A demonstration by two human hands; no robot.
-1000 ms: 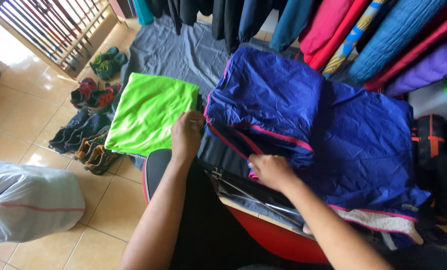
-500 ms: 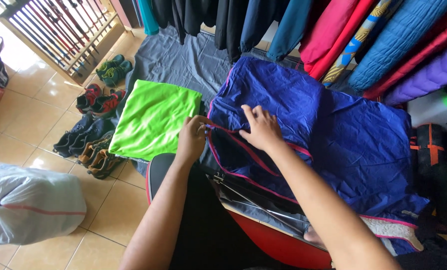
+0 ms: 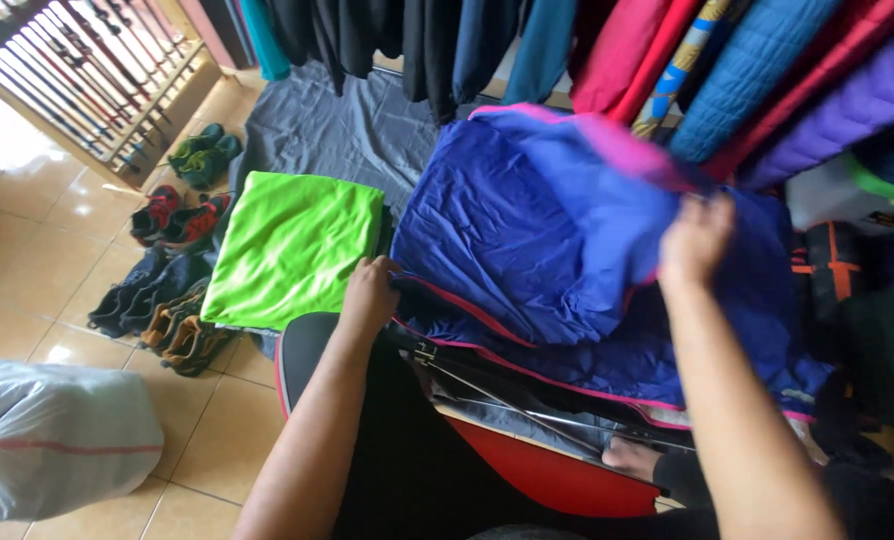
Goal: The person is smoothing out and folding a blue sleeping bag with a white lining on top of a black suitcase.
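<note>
Left hand (image 3: 369,296) knuckles-up, arm reaching forward, grip pinching the near edge of the blue jacket (image 3: 527,240) beside the folded green shirt (image 3: 292,245). Right hand (image 3: 697,238) raised, forearm angled up, grip closed on the jacket's pink-trimmed flap, lifted above the rest spread on the grey cloth (image 3: 337,130).

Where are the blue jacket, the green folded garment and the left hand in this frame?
blue jacket (image 3: 537,230): head view, on the broad blue panel being lifted.
green folded garment (image 3: 292,245): head view, middle of its top face.
left hand (image 3: 369,296): head view, back of the hand at the jacket's edge.
</note>
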